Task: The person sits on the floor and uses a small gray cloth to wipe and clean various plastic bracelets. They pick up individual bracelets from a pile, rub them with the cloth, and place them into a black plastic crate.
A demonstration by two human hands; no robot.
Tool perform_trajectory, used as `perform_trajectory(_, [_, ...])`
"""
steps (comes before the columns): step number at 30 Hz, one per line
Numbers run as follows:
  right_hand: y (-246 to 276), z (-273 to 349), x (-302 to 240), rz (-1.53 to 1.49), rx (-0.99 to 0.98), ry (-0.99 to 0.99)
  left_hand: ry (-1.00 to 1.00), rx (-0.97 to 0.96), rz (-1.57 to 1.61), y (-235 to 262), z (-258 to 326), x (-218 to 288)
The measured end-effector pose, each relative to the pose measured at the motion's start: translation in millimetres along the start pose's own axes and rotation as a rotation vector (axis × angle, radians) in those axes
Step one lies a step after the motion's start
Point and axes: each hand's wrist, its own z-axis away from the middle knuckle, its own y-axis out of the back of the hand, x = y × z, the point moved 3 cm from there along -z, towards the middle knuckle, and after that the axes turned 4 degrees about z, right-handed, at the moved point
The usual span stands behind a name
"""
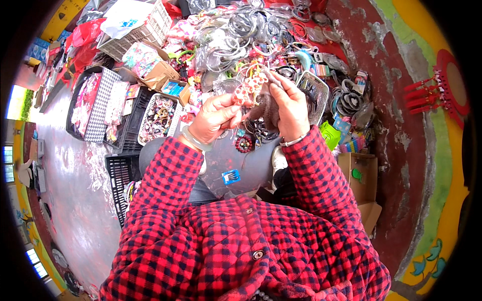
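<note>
Both my hands are raised in front of me over a heap of hair accessories. Between thumb and fingers, my left hand [216, 118] pinches a bunch of red and white flower-shaped hair ornaments [251, 84]. Close beside it my right hand [291, 105] is closed, its thumb and fingertips on a dark brown, sheer or fuzzy piece [266, 110] that hangs down below the ornaments. Whether the two pieces are joined I cannot tell. Below them, a beaded ring [244, 143] in dark red and green lies on the floor near a small blue card [231, 176].
Headbands in clear bags [243, 25] pile up ahead. A white basket [145, 118] of hair ties and a black crate [115, 175] stand at left, a grey crate [155, 25] far left. At right are another basket [324, 103], a cardboard box [369, 175] and a wall [401, 140].
</note>
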Motion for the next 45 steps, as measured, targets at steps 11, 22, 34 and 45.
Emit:
perform_trajectory(11, [9.3, -6.4, -25.8, -0.275, -0.1, -0.155, 0.02, 0.019, 0.115, 10.3, 0.1, 3.4])
perform_trajectory(22, [-18.0, 0.9, -14.4, -0.457, -0.215, -0.352, -0.252, 0.276, 0.557, 35.6, -11.1, 2.1])
perform_trajectory(34, [-38.7, 5.6, 14.0, 0.256, -0.254, -0.217, -0.112, 0.305, 0.685, 6.1, -14.0, -8.7])
perform_trajectory(45, [-21.8, 5.7, 8.2, 0.346, -0.556, -0.235, -0.037, 0.321, 0.683, 44.2, -15.2, -8.4])
